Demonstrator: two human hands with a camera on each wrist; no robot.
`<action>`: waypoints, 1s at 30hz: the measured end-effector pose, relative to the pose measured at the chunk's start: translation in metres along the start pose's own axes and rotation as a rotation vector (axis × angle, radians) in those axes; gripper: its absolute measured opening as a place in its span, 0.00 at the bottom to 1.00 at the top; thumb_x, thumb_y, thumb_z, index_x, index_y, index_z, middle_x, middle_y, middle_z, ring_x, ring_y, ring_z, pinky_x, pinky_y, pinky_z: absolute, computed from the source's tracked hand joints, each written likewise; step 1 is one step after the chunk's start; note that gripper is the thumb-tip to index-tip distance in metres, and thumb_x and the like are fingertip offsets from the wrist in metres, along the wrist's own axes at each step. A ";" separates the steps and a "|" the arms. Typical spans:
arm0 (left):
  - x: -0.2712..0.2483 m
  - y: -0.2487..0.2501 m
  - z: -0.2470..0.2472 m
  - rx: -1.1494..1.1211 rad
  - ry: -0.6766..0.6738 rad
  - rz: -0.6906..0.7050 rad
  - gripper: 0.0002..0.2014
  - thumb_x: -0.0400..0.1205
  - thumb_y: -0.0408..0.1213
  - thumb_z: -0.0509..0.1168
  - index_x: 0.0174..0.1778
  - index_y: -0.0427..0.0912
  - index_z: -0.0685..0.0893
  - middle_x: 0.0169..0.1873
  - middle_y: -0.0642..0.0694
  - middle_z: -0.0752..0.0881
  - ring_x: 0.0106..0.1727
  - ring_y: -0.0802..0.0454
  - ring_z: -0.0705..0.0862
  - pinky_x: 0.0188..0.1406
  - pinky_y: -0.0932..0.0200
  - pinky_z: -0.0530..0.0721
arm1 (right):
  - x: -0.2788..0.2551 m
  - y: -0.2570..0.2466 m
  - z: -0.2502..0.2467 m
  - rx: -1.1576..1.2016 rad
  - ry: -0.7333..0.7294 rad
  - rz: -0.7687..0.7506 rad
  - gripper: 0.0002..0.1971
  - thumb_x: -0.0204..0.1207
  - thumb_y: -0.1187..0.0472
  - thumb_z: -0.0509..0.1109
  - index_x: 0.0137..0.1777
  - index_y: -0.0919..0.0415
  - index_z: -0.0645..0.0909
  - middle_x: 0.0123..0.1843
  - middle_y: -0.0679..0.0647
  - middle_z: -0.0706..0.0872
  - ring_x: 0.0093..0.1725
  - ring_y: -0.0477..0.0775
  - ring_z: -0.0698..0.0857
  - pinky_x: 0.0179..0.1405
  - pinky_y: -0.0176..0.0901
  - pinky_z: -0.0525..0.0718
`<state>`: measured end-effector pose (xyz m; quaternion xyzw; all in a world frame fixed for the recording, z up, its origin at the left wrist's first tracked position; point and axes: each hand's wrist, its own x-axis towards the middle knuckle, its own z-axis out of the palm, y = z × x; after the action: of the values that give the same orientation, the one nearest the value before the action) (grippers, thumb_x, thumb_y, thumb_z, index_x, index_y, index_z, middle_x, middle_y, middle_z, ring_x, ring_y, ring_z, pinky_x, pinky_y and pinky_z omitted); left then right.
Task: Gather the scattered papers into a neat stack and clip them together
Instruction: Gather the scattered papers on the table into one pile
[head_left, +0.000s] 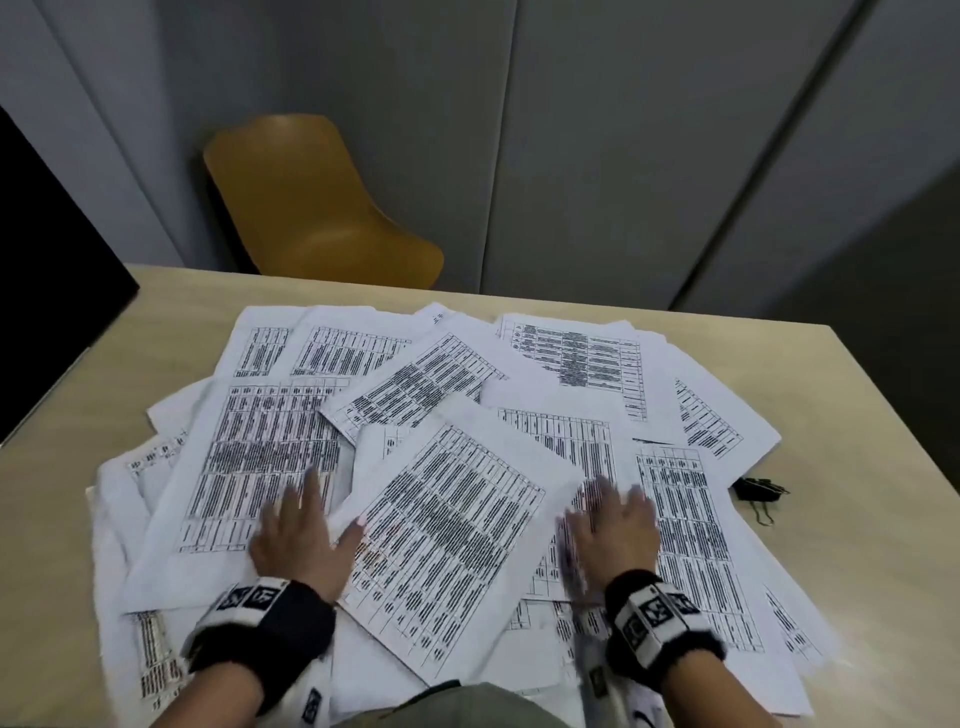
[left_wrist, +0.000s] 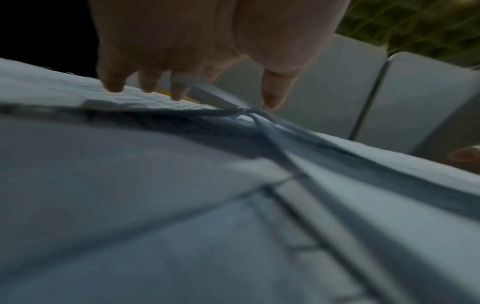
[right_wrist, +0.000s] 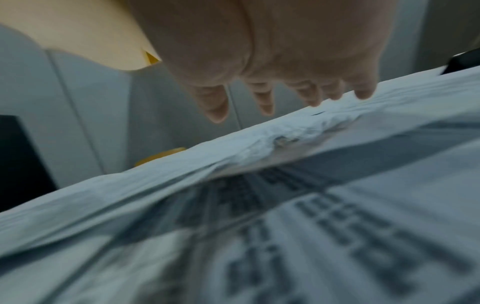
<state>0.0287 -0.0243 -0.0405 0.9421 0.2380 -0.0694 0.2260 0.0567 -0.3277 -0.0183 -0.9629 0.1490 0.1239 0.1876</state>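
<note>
Several white printed sheets lie scattered and overlapping across the light wooden table. My left hand lies flat on the sheets at the near left, fingers straight and spread. My right hand is flat on the sheets at the near right, blurred by motion. In the left wrist view my left hand touches paper with its fingertips. The right wrist view has my right hand with straight fingers over a crumpled paper edge. A black binder clip lies on the table right of the papers.
A yellow chair stands behind the table's far edge. A black screen stands at the left. Grey panel walls are behind. Bare table shows at the far right and far left.
</note>
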 end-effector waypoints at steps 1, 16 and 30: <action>0.001 -0.002 -0.002 0.018 -0.034 -0.060 0.43 0.77 0.58 0.59 0.81 0.52 0.39 0.83 0.41 0.49 0.83 0.37 0.46 0.79 0.36 0.50 | 0.003 0.005 -0.002 -0.041 -0.037 0.071 0.33 0.79 0.43 0.56 0.81 0.53 0.52 0.82 0.67 0.52 0.81 0.67 0.53 0.79 0.63 0.56; -0.016 0.024 -0.013 -0.458 -0.201 -0.017 0.23 0.77 0.37 0.68 0.68 0.41 0.74 0.55 0.38 0.84 0.54 0.39 0.83 0.53 0.52 0.81 | -0.003 -0.016 0.009 0.475 -0.209 0.125 0.22 0.69 0.54 0.76 0.58 0.62 0.74 0.44 0.57 0.84 0.40 0.57 0.85 0.44 0.43 0.82; -0.002 0.038 -0.026 -0.666 -0.382 0.125 0.17 0.74 0.32 0.71 0.58 0.46 0.78 0.47 0.46 0.85 0.49 0.47 0.83 0.45 0.56 0.82 | -0.012 -0.014 0.005 0.728 -0.206 0.053 0.16 0.63 0.60 0.80 0.45 0.62 0.77 0.39 0.58 0.79 0.40 0.52 0.78 0.39 0.40 0.74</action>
<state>0.0460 -0.0432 -0.0023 0.8000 0.1432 -0.1488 0.5634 0.0495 -0.3105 -0.0152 -0.8114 0.1887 0.1640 0.5283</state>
